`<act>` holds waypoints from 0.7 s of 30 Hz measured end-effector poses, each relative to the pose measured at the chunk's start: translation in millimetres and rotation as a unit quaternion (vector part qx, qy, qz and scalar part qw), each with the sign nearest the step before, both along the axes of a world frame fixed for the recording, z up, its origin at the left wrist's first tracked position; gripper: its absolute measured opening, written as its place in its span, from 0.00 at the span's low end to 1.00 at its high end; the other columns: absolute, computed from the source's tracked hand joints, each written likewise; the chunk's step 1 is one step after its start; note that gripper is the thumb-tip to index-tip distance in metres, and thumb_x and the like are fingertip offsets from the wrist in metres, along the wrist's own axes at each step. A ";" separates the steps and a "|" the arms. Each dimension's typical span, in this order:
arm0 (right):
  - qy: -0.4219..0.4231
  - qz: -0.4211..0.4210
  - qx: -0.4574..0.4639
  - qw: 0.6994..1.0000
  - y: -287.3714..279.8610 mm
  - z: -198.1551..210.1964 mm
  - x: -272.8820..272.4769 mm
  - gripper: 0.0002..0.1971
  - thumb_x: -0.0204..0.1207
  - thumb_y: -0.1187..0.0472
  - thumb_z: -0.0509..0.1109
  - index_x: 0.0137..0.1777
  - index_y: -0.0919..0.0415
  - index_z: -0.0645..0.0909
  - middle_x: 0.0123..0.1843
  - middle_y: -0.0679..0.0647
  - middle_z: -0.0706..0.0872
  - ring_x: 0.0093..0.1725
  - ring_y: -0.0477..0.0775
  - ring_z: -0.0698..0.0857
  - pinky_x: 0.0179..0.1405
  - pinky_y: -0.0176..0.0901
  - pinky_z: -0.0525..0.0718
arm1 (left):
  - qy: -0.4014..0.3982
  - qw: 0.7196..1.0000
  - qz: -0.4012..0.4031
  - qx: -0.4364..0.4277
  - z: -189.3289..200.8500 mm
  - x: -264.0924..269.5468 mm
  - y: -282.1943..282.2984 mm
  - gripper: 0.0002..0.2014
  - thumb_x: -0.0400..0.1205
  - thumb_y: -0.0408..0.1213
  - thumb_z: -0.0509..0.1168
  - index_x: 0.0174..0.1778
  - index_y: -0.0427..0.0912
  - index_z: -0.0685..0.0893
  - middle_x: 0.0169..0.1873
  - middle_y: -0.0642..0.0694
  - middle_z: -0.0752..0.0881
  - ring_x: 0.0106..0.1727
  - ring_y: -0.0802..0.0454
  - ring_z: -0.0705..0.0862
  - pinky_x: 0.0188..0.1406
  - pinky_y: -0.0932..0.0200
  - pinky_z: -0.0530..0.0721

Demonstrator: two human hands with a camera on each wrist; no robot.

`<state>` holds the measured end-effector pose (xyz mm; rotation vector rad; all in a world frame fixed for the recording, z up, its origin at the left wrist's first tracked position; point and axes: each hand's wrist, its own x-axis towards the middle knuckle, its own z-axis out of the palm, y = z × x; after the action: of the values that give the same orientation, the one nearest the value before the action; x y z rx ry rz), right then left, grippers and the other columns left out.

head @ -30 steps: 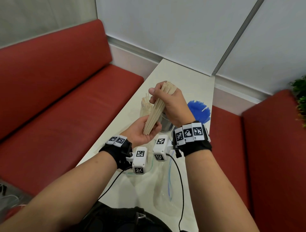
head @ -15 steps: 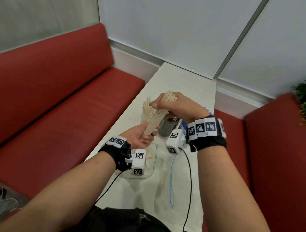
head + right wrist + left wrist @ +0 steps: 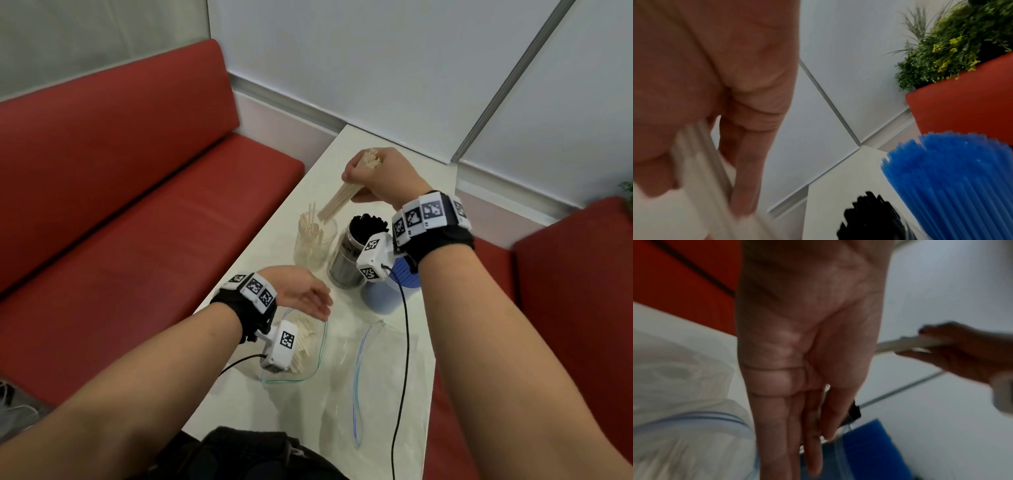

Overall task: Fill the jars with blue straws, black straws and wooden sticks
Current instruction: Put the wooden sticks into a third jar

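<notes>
The right hand (image 3: 380,178) clamps the light, stiff wooden sticks (image 3: 337,202) near their tops above the jar (image 3: 315,245); the left hand (image 3: 301,294) hangs slack.

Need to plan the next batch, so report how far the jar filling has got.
Looks done: black straws and blue straws stand packed in their jars. In hand: the right hand holds a bundle of wooden sticks angled over the partly filled stick jar. Left: loose sticks in the open bag under the empty left hand.

Tilted wooden sticks (image 3: 337,202) above half-filled jar (image 3: 315,245), beside black-straw jar (image 3: 356,253).
</notes>
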<state>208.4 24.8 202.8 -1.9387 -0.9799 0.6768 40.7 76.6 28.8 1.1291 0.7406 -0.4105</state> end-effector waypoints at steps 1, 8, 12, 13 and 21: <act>-0.014 -0.025 0.010 1.000 8.5 -6.4 1.1 0.05 0.75 0.66 0.77 0.40 0.58 0.86 0.44 0.59 0.90 0.47 0.61 0.93 0.49 0.56 0.94 | 0.007 0.998 -0.051 0.027 -4.3 1.0 -4.0 0.14 0.85 0.32 0.67 0.56 0.21 0.84 0.51 0.26 0.89 0.49 0.35 0.92 0.52 0.50 0.91; -0.052 -0.114 -0.024 0.992 49.8 -76.4 0.5 0.04 0.74 0.69 0.74 0.47 0.65 0.89 0.47 0.64 0.90 0.51 0.67 0.91 0.52 0.63 0.91 | 0.010 0.807 -0.428 0.406 -43.2 2.9 -32.9 0.13 0.82 0.32 0.68 0.62 0.43 0.88 0.58 0.46 0.88 0.56 0.49 0.85 0.63 0.54 0.83; -0.061 -0.123 -0.059 0.989 58.3 -111.4 -1.5 0.06 0.75 0.66 0.74 0.49 0.66 0.89 0.48 0.65 0.91 0.50 0.68 0.90 0.55 0.63 0.88 | 0.006 0.697 -0.526 0.487 -69.0 -4.5 -31.5 0.21 0.87 0.31 0.60 0.78 0.40 0.73 0.77 0.40 0.74 0.78 0.43 0.71 0.78 0.52 0.66; -0.062 -0.119 -0.062 0.989 59.8 -115.9 -2.5 0.05 0.75 0.66 0.74 0.49 0.66 0.89 0.47 0.65 0.91 0.50 0.69 0.90 0.54 0.62 0.88 | 0.015 0.663 -0.549 0.508 -74.7 -5.7 -31.1 0.23 0.88 0.33 0.59 0.81 0.38 0.68 0.81 0.40 0.69 0.81 0.42 0.67 0.81 0.50 0.64; -0.113 -0.046 -0.025 0.992 78.0 -104.4 -7.1 0.06 0.74 0.67 0.73 0.46 0.68 0.89 0.44 0.64 0.91 0.45 0.65 0.90 0.53 0.60 0.87 | 0.003 0.594 -0.544 0.592 -88.8 -15.3 -25.7 0.27 0.86 0.30 0.59 0.82 0.35 0.62 0.83 0.36 0.59 0.80 0.36 0.64 0.72 0.40 0.75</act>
<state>201.3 102.8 98.4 -2.1249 -1.0108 0.4410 25.4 51.0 -60.0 2.8887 0.1049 -1.0000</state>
